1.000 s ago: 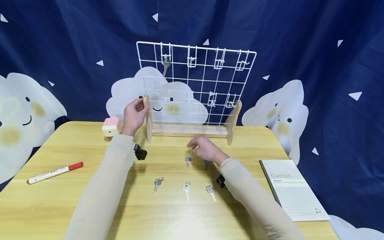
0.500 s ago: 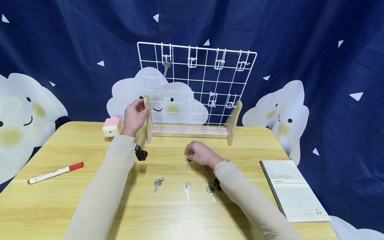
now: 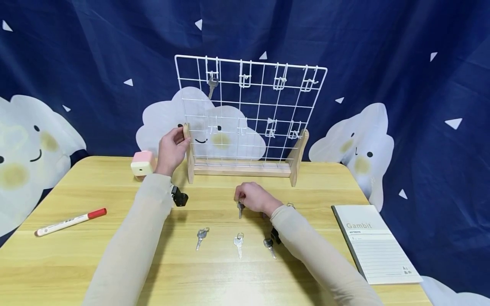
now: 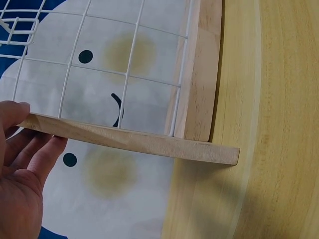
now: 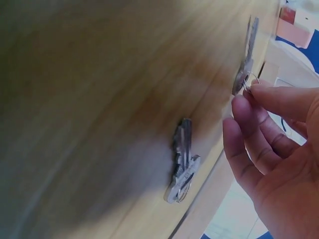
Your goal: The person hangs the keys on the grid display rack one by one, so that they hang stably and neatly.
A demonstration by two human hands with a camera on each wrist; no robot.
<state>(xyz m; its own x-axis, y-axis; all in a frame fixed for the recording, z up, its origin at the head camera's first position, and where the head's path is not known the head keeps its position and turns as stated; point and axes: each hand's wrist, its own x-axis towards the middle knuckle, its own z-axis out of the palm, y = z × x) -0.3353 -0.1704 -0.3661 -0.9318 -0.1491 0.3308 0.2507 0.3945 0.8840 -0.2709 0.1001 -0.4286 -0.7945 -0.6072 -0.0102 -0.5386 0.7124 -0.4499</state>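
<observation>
My left hand (image 3: 171, 151) grips the left wooden post (image 4: 134, 141) of a white wire grid rack, thumb on one side and fingers on the other. Over the table, my right hand (image 3: 255, 198) pinches a small ring between thumb and forefinger. From that ring hangs a silver key (image 5: 245, 64), its blade pointing toward me in the head view. Another key (image 5: 183, 164) lies on the wood below the right hand in the right wrist view. One key (image 3: 212, 85) hangs from the rack's upper left hook.
Nearer me lie a left key (image 3: 200, 238), a middle key (image 3: 238, 246) and a right key (image 3: 269, 247), each with a ring. A red-capped marker (image 3: 70, 222) and a pink-and-cream box (image 3: 143, 163) are at left. At right lies a notebook (image 3: 377, 244). Several hooks line the grid.
The right hand has come down and slightly left onto the key and now pinches its ring. The key has shifted slightly toward me. The left hand stays on the post.
</observation>
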